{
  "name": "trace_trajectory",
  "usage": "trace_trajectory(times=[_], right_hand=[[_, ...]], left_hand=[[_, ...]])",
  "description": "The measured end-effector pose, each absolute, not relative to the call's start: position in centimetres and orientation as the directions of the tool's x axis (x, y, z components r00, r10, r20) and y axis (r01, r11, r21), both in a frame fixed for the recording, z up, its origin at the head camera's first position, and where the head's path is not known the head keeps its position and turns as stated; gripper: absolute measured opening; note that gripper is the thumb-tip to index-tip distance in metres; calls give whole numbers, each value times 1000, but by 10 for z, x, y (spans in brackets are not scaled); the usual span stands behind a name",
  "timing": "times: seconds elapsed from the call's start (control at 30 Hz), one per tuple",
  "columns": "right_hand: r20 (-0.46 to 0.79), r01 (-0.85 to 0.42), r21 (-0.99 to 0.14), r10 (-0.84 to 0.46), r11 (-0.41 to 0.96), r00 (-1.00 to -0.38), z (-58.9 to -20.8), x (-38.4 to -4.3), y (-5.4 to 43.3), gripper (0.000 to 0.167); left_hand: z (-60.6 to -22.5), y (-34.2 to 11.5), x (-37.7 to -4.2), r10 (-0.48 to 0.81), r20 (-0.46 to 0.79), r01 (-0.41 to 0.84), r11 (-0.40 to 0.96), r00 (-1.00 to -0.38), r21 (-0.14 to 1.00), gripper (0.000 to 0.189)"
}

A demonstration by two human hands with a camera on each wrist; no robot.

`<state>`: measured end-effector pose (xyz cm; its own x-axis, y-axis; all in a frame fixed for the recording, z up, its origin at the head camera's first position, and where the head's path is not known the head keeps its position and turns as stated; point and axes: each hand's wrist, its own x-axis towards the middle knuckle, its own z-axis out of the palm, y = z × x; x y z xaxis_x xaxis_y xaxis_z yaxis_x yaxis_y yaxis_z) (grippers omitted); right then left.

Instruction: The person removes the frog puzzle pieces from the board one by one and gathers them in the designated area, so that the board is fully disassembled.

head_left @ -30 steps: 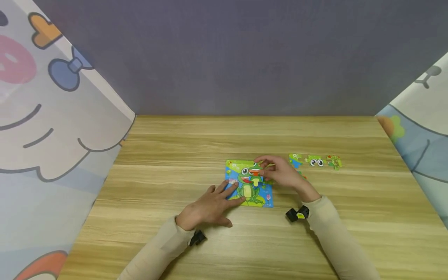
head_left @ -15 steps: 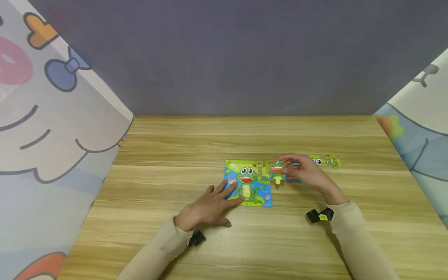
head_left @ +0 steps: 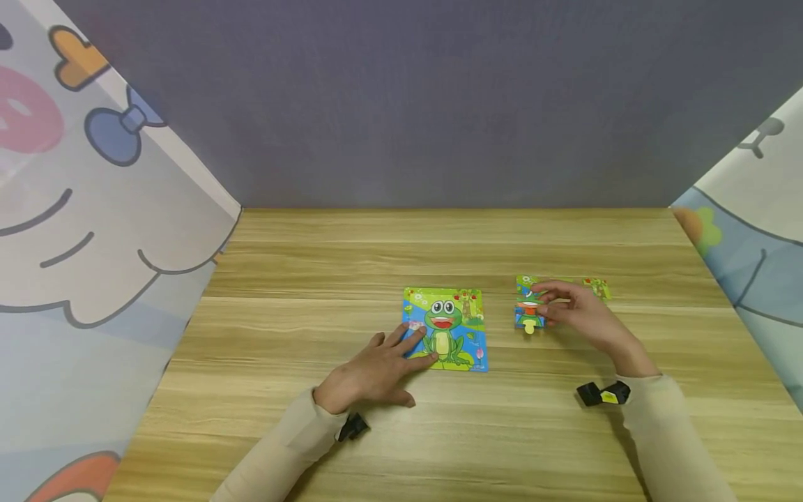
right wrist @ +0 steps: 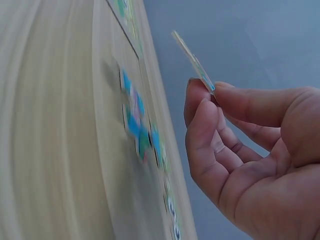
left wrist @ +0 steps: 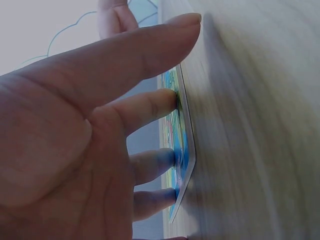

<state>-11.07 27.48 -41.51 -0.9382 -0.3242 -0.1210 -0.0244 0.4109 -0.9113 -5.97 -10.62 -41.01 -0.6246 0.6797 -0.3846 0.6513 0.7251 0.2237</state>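
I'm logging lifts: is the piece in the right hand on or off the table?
Off the table: in the right wrist view, the right hand pinches the piece clear of it.

In the head view, the wood-grained table [head_left: 314, 261] is showing tan streaks running from nine o'clock to three. Near its middle a square frog board [head_left: 448, 323] is lying flat, picture side up. Toward two o'clock from it, loose puzzle pieces are lying on the wood: a flower-printed piece [head_left: 523, 281] is sitting nearest, a red-dotted piece [head_left: 598, 286] farther out.
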Motion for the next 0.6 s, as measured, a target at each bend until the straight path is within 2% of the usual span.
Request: trace_trajectory(times=[0.2, 0.6], right_hand=[[-66, -72, -912, -318, 403, -946, -423, -106, 301, 37], [-83, -45, -903, -275, 427, -958, -435, -100, 333, 29]], left_hand=[[-410, -106, -60, 680, -385, 653, 724, -624, 222, 80], [-409, -106, -60, 677, -389, 647, 728, -625, 227, 80]])
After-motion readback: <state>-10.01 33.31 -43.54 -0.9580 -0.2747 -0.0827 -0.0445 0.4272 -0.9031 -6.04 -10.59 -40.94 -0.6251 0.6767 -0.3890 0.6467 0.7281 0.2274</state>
